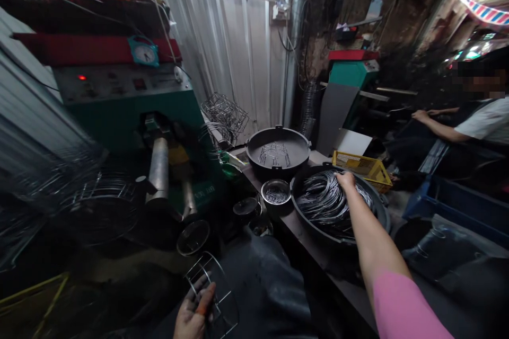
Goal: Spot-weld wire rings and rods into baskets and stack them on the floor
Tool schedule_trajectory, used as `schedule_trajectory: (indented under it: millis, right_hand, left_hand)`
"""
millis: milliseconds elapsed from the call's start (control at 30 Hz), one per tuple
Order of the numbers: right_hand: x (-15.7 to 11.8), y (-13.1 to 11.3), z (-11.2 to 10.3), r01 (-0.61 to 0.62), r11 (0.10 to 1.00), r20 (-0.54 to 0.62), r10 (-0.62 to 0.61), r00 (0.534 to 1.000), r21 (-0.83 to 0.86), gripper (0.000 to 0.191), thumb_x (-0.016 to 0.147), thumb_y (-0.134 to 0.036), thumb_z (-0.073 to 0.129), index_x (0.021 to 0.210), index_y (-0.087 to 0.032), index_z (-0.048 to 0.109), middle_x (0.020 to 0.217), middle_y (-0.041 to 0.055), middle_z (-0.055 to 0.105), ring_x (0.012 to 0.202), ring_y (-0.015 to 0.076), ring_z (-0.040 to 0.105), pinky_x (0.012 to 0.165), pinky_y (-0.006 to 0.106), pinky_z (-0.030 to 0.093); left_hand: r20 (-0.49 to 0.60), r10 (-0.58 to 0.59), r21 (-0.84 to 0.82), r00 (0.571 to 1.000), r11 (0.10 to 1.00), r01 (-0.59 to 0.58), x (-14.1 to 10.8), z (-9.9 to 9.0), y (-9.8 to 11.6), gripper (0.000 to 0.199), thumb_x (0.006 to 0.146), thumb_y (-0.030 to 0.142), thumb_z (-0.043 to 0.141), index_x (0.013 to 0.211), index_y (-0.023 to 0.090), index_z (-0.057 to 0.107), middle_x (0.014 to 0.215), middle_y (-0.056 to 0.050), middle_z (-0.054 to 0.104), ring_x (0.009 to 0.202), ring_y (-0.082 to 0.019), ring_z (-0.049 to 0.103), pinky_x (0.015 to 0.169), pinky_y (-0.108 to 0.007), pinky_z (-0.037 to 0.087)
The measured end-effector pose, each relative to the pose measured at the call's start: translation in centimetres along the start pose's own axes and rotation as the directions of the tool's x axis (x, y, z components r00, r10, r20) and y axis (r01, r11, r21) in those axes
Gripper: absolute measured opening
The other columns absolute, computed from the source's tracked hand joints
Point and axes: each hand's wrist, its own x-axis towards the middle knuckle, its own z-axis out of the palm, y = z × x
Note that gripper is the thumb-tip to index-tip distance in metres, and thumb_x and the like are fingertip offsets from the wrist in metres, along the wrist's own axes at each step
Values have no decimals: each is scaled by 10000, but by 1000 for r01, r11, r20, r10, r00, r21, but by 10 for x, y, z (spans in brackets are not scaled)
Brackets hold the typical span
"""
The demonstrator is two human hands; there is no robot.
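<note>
My left hand (194, 313) is closed around a round wire frame (222, 296), a basket-like piece of thin metal rods, low in the view over my dark apron (258, 275). My right arm stretches forward to a wide black basin (308, 228) heaped with thin metal wire rings (324, 196). There my right hand (347, 181) pinches at the rings' upper edge, its fingertips partly hidden. A smaller metal bowl (275, 192) of short metal pieces stands left of that basin. Behind it, a second black basin (278, 156) contains a wire frame (274, 154).
A green machine (199, 153) with a metal arm (159, 167) stands at left. Wire baskets (226, 116) are piled by the corrugated wall. To the right are a yellow crate (363, 169), a blue bin (457, 212) and a seated person (481, 124). Another green machine (345, 90) stands behind.
</note>
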Motion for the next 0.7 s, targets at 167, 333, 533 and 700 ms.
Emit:
schedule_trajectory:
  millis: [167, 333, 533, 700]
  right_hand:
    - [2, -13, 8, 58, 996, 46, -55, 997, -70, 337, 769, -180, 474, 1034, -13, 601, 1015, 230, 604, 951, 268, 569, 732, 285, 411]
    - [1, -21, -5, 162, 979, 73, -154, 985, -123, 300, 731, -113, 483, 980, -38, 632, 1029, 221, 603, 992, 267, 554, 793, 277, 400]
    - [-16, -10, 3, 225, 969, 69, -218, 973, -103, 260, 730, -188, 542, 949, -91, 644, 1002, 195, 618, 962, 269, 568, 785, 303, 417]
    - [-19, -2, 7, 172, 985, -38, -171, 985, 15, 347, 735, -214, 537, 1047, -76, 596, 1027, 184, 613, 958, 250, 569, 768, 289, 423]
  left_hand:
    - [-2, -36, 30, 999, 999, 36, 1, 2, -4, 639, 415, 447, 763, 977, 194, 594, 563, 45, 491, 430, -72, 417, 384, -186, 312]
    - [-13, -49, 48, 999, 998, 50, -3, 4, -2, 686, 387, 445, 771, 985, 166, 584, 558, 57, 493, 407, -53, 394, 377, -172, 284]
    - [24, 15, 38, 1000, 999, -16, -7, 4, -7, 708, 395, 438, 767, 1018, 151, 589, 559, 50, 498, 400, -43, 378, 365, -163, 256]
    - [51, 39, 8, 998, 999, -39, -10, -3, -10, 624, 474, 402, 749, 1023, 154, 586, 543, 53, 474, 402, -48, 392, 373, -164, 273]
